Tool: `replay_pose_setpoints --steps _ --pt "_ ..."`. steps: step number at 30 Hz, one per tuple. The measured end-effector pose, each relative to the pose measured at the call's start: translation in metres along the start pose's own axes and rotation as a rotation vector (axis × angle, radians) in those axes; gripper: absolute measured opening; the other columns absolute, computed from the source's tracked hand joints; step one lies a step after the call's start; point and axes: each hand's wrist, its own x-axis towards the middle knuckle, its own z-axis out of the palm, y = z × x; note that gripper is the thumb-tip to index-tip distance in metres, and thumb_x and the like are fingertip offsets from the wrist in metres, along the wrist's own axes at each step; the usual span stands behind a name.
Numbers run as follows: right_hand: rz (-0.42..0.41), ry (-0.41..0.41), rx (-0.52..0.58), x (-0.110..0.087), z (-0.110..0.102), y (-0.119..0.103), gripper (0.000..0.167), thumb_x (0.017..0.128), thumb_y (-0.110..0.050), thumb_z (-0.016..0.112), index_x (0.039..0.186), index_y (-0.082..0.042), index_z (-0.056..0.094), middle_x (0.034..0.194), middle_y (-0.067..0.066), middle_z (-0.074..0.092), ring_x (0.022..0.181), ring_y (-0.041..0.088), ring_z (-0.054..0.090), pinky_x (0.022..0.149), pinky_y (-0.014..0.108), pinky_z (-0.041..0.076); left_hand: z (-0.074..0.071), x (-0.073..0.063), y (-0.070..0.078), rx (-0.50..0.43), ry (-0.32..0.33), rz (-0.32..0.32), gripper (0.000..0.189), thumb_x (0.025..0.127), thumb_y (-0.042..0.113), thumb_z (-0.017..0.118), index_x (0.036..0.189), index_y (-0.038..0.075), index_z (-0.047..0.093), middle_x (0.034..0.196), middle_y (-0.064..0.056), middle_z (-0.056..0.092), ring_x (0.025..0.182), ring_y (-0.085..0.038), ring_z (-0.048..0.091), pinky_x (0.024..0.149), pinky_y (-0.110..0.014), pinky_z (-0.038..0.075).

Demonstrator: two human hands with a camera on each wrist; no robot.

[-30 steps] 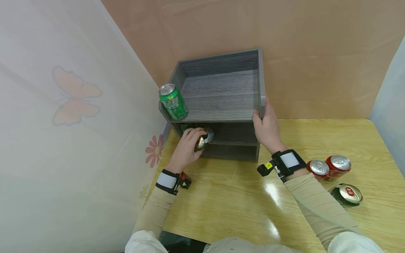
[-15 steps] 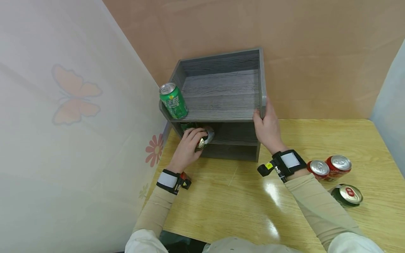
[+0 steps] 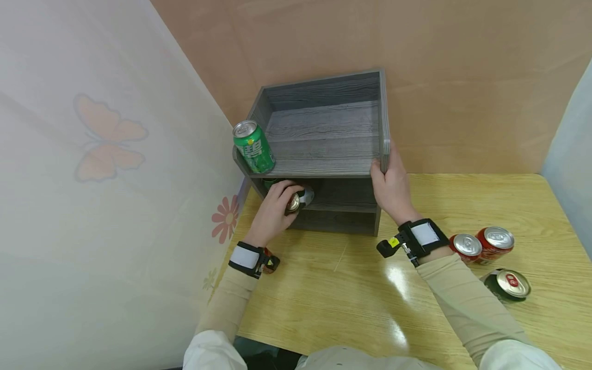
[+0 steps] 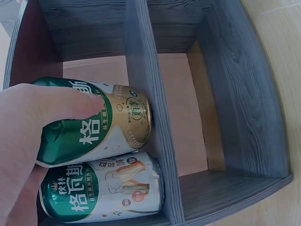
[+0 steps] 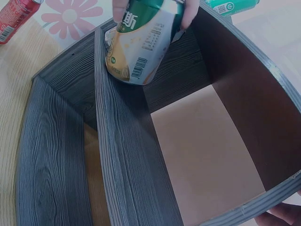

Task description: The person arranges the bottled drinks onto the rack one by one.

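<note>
One can, gripped by the left hand, has shifted slightly since a moment ago, in the shelf's middle level beside a second can; the right hand still clasps the side.

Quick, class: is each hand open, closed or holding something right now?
Left hand: holding a green, white and gold can.
Right hand: holding the grey shelf unit by its side.

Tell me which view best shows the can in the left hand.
Left wrist: the can shows its green, white and gold side broadly, partly behind the left hand. The right wrist view shows its barcode; the head view, mainly its lid.
</note>
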Motion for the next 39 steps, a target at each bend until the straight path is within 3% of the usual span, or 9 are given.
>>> replay_pose_setpoints --steps 10,17,23,33,39 --pt "-0.001 0.003 -0.003 0.001 0.001 0.001 0.062 0.107 -0.027 0.04 0.164 -0.022 0.018 0.158 0.014 0.037 0.138 0.033 0.043 0.106 0.061 0.039 -0.007 0.01 -0.003 0.066 -0.005 -0.048 0.072 0.079 0.009 0.089 0.14 0.001 0.052 0.129 -0.014 0.059 0.117 -0.03 0.052 0.102 -0.038 0.043" --pt "-0.004 -0.002 -0.003 0.001 0.001 0.001 0.061 0.107 -0.028 0.04 0.164 -0.022 0.019 0.157 0.014 0.038 0.137 0.034 0.043 0.104 0.063 0.039 -0.006 0.012 -0.006 0.144 0.031 -0.012 0.066 0.08 0.018 0.09 0.134 0.0 0.056 0.12 -0.015 0.063 0.109 -0.032 0.056 0.103 -0.045 0.039" --pt "-0.009 0.002 -0.006 0.001 0.002 0.001 0.061 0.107 -0.027 0.041 0.164 -0.023 0.02 0.156 0.014 0.039 0.136 0.033 0.045 0.104 0.062 0.04 0.0 0.011 -0.012 0.255 0.051 0.011 0.059 0.088 0.031 0.083 0.133 0.003 0.057 0.116 -0.013 0.063 0.107 -0.033 0.056 0.102 -0.048 0.04" --pt "-0.012 0.007 -0.012 0.0 0.002 0.0 0.059 0.107 -0.027 0.041 0.163 -0.022 0.023 0.155 0.014 0.042 0.135 0.033 0.046 0.103 0.062 0.041 0.007 0.017 -0.018 0.372 0.023 -0.007 0.05 0.099 0.042 0.067 0.133 0.008 0.054 0.116 -0.011 0.061 0.107 -0.031 0.057 0.092 -0.047 0.042" --pt "0.0 -0.007 -0.018 -0.002 0.002 -0.002 0.06 0.108 -0.027 0.04 0.164 -0.02 0.021 0.155 0.016 0.04 0.136 0.036 0.046 0.103 0.063 0.04 0.007 0.026 -0.018 0.41 -0.046 -0.052 0.047 0.1 0.047 0.063 0.129 0.01 0.06 0.11 -0.01 0.066 0.099 -0.031 0.063 0.086 -0.046 0.047"
